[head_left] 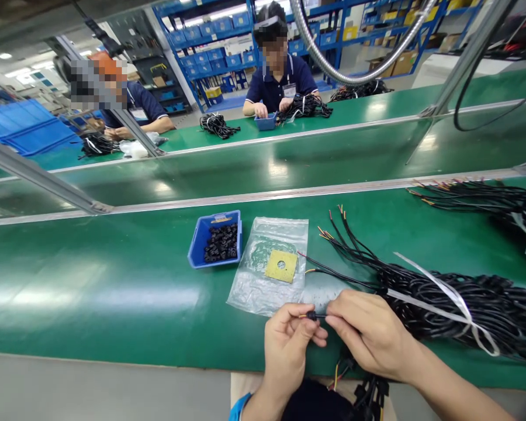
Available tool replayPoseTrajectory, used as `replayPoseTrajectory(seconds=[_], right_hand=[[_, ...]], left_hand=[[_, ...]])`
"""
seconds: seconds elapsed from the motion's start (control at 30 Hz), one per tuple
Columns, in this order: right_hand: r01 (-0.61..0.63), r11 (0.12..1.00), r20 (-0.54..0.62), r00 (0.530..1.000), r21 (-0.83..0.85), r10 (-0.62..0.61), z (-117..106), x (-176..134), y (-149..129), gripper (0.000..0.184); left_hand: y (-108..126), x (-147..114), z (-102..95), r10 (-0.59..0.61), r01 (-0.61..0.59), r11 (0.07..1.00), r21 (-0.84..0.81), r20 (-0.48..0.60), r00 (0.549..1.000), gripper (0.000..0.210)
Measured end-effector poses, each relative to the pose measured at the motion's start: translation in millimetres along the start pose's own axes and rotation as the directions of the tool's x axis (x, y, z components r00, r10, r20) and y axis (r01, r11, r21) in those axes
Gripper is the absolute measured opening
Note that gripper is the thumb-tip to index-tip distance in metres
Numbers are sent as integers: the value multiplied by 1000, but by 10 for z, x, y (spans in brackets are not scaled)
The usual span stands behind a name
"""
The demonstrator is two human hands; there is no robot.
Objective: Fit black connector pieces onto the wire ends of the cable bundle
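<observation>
Black cable (pixel 321 316) crosses the lower centre of the frame, your left hand (pixel 289 345) pinching it at a small black fitting (pixel 311 315), your right hand (pixel 370 332) gripping it just beside. Above them lies a clear plastic bag (pixel 252 292) with a yellow square (pixel 273 266) on or inside it; left of that, a blue bin (pixel 196 248) holds black parts (pixel 221 242). Bundled cables (pixel 504 307) lie on the desk (pixel 114 310) at lower right.

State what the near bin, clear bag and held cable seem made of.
Bin: likely moulded plastic; smooth, evenly blue walls with a soft sheen. Bag: probably thin plastic film; see-through, wrinkled, shiny. Cable: black sheath, plastic or rubber, too small to tell.
</observation>
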State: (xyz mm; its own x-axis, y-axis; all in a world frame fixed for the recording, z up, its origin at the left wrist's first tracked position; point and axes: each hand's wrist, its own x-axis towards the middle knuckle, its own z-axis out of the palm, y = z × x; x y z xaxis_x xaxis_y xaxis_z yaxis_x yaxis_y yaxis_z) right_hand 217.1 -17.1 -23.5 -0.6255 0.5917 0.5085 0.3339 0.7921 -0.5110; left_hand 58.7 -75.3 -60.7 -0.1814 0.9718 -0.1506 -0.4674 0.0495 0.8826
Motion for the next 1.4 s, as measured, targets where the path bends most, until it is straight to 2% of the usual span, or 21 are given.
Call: replayPoseTrajectory(seconds=[0.17,0.23,0.43,0.6,0.8,1.03,1.17,1.3,1.4], right_hand=[[-7,1000,46,999,8,7,-24,7,-3,18],[-13,1000,47,999,-1,13,-34,16,-4,18],[-30,1000,100,995,7,29,-43,-3,16,19],[-41,999,166,985,35,35,-23,-31,39,18],[-39,997,173,985,70,26,-11,-56,22,19],[-42,996,175,984,74,28,3,-56,10,23],[-48,995,118,992,86,38,46,-62,16,21],[-69,997,23,997,41,68,42,-42,7,11],[-95,992,38,995,86,92,12,-17,8,14]], left_hand=[[58,-37,11,142,-142,985,102,16,990,12],[70,-42,8,163,-166,976,144,31,986,10],[54,-24,-28,135,-146,981,129,85,987,12],[44,-37,-34,121,-131,983,126,88,989,14],[90,-46,-9,97,-115,979,168,107,989,14],[132,-19,15,110,-150,956,251,166,980,15],[81,-35,19,53,-68,985,155,99,994,6],[4,-60,-1,-10,11,998,59,-19,1000,15],[-8,-66,-3,-37,38,998,57,-22,999,18]])
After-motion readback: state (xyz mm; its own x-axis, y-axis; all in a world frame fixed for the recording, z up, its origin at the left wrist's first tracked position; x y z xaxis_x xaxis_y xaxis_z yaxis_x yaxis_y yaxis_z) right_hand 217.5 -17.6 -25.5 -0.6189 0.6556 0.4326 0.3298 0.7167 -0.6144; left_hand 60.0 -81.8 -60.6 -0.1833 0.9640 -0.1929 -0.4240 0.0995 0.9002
